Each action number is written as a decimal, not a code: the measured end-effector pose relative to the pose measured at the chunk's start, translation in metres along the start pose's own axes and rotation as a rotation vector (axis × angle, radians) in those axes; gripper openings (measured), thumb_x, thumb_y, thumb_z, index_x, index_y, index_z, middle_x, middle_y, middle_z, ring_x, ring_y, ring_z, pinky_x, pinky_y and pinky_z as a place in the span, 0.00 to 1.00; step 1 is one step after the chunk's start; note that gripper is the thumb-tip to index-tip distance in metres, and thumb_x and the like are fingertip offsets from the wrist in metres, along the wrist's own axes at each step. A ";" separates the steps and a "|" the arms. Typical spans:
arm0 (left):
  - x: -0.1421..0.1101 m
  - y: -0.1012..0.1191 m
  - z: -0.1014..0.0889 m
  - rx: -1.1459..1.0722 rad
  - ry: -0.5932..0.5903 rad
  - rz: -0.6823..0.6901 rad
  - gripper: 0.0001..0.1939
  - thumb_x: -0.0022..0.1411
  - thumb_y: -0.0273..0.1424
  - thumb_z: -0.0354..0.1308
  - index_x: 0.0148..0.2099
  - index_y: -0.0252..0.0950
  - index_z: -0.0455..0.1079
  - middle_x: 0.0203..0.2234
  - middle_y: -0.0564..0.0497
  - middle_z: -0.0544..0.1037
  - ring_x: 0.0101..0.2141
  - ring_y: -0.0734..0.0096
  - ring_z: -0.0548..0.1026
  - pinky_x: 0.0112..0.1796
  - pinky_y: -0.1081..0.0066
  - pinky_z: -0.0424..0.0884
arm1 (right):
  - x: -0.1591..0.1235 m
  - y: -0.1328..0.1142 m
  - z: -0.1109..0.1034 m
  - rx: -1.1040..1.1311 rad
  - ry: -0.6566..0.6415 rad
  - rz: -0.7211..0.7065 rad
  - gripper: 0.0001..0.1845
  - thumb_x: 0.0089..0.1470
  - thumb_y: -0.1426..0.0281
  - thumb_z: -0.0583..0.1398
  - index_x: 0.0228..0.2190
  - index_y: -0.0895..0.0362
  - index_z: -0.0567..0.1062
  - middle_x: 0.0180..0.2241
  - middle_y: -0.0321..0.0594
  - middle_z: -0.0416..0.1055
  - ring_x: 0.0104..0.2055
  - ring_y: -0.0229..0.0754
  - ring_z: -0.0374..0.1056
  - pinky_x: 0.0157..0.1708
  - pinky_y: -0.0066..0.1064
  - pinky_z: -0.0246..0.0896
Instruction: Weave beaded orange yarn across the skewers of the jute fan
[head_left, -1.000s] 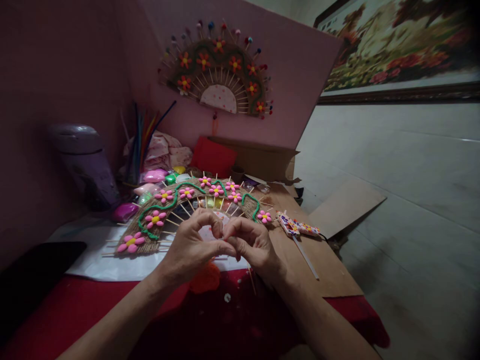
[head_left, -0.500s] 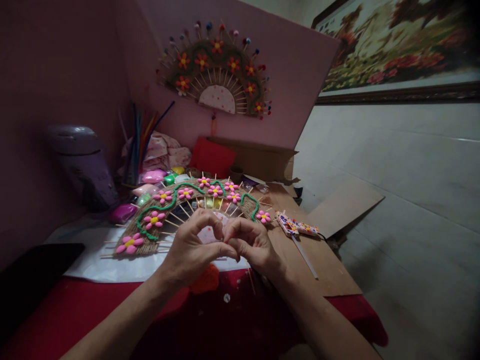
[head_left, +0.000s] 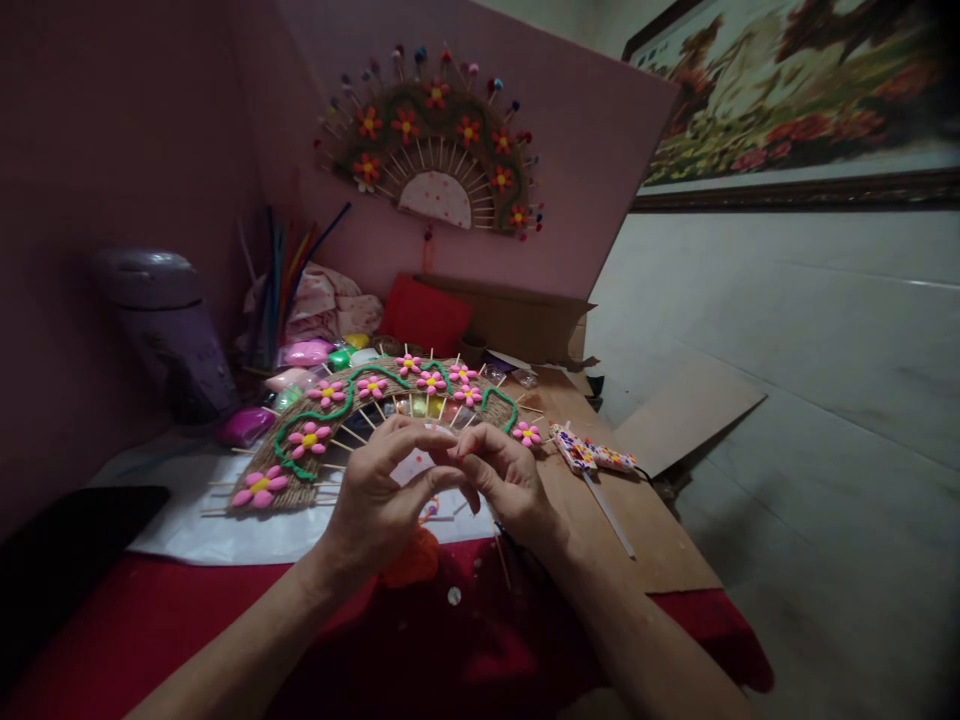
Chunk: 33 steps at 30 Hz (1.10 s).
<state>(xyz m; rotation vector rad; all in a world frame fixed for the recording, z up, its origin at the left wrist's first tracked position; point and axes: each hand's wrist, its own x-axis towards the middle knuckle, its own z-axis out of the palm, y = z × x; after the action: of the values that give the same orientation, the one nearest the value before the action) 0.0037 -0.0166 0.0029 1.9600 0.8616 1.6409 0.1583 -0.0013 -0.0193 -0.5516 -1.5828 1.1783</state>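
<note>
- The pink panel [head_left: 570,190] is stood upright at the back; a hung fan [head_left: 433,121] is fixed flat against it, perhaps so that the crowded table is spared
- The red cloth [head_left: 157,610] is spread beneath the work; a smooth white sheet [head_left: 202,535] is laid over part of it, probably as a clean bed
- The cardboard [head_left: 664,555] is placed flat at the right; by it the cloth is presumably shielded from hot glue
- The fan [head_left: 391,390] is laid on the white sheet, just beyond the hands, its arc turned away; its half-ring band is wrapped in coarse brown twine, and thin pale sticks [head_left: 217,512] are made to jut past its edges
- The left hand [head_left: 390,490] and the right hand [head_left: 510,485] are raised before the fan, fingers curled and tips brought together, as would suit something very small; whether anything is gripped cannot be told
- The glue gun [head_left: 581,450] is rested on the cardboard, near the right hand, likely for easy reach; its body is covered in a bright floral pattern, and a stiff, pale glue stick [head_left: 609,515] is seen jutting from it
- The orange bundle [head_left: 414,560] is partly hidden by the left wrist; a soft texture is suggested
- The green cord [head_left: 352,390] is run in fuzzy waves along the twine
- The pink flowers [head_left: 259,488] are spaced along the band; plump, smooth petals are set round yellow centres
- A white scrap [head_left: 454,596] is left on the cloth; its material cannot be told
</note>
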 end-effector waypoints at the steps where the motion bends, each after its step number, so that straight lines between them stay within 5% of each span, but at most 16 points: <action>1: -0.001 -0.002 0.001 -0.023 0.001 0.016 0.07 0.53 0.25 0.64 0.36 0.41 0.76 0.29 0.52 0.76 0.33 0.68 0.72 0.35 0.67 0.68 | 0.000 0.001 0.000 -0.010 0.023 -0.018 0.13 0.55 0.59 0.59 0.30 0.55 0.66 0.22 0.30 0.58 0.18 0.30 0.53 0.15 0.22 0.51; 12: -0.006 -0.011 0.005 -0.045 0.069 0.063 0.10 0.55 0.24 0.62 0.37 0.44 0.78 0.27 0.52 0.79 0.31 0.67 0.72 0.31 0.67 0.70 | -0.004 -0.003 0.001 -0.297 0.077 -0.152 0.06 0.58 0.65 0.56 0.32 0.55 0.68 0.27 0.35 0.62 0.25 0.34 0.58 0.22 0.26 0.56; 20: -0.002 -0.005 0.005 0.231 0.114 0.313 0.07 0.56 0.21 0.60 0.36 0.37 0.75 0.25 0.51 0.79 0.29 0.69 0.72 0.32 0.67 0.71 | -0.004 0.001 0.001 -0.327 0.183 -0.202 0.05 0.58 0.68 0.57 0.33 0.56 0.72 0.29 0.36 0.66 0.27 0.35 0.61 0.23 0.27 0.56; 33: -0.003 -0.005 0.004 0.173 0.117 0.157 0.03 0.54 0.23 0.63 0.31 0.34 0.73 0.26 0.52 0.76 0.29 0.74 0.74 0.31 0.74 0.70 | -0.004 -0.002 0.002 -0.329 0.177 -0.297 0.03 0.58 0.72 0.57 0.33 0.55 0.72 0.31 0.37 0.66 0.33 0.38 0.63 0.30 0.31 0.58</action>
<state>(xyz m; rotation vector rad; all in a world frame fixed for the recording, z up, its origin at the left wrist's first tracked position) 0.0060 -0.0146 -0.0030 2.1122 0.9424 1.8403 0.1585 -0.0062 -0.0194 -0.5897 -1.6475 0.6338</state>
